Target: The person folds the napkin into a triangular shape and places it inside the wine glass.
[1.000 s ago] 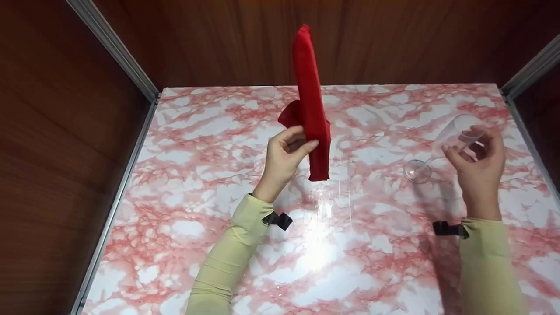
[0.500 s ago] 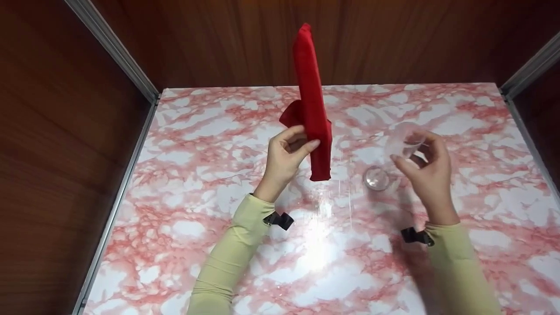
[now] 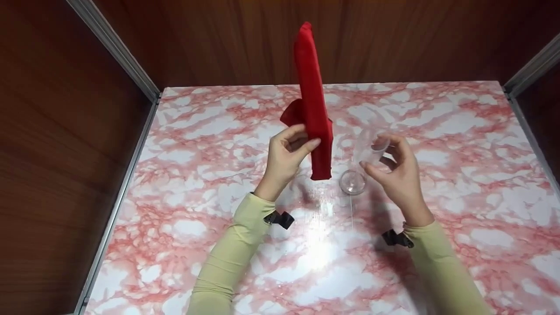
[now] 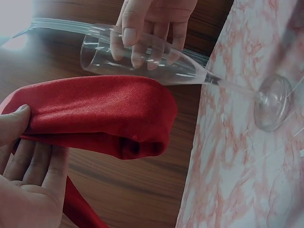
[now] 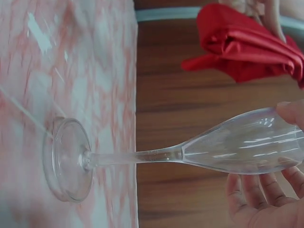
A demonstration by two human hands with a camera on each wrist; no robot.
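In the head view my left hand [image 3: 282, 157] pinches a folded red satin cloth [image 3: 313, 87] between thumb and fingers. The cloth stands up tall from the grip, and a loose flap hangs behind it. To its right, my right hand [image 3: 400, 175] grips a clear champagne flute [image 3: 363, 151] round its bowl. The flute is upright, its round foot low over the tabletop; whether it touches is hard to tell. The left wrist view has the cloth [image 4: 95, 104] close beside the flute [image 4: 187, 71], apart from it. In the right wrist view the flute [image 5: 237, 142] shows whole.
The tabletop [image 3: 183, 245] has a red-and-white marbled pattern with a bright glare near its middle. Brown wood-grain panels [image 3: 218, 43] stand at the back and sides, joined by metal corner rails [image 3: 118, 48]. Black straps [image 3: 278, 219] are worn on both wrists.
My right hand has carried the flute leftward from the right side of the table, close to the red cloth. My left hand and the cloth have barely moved.
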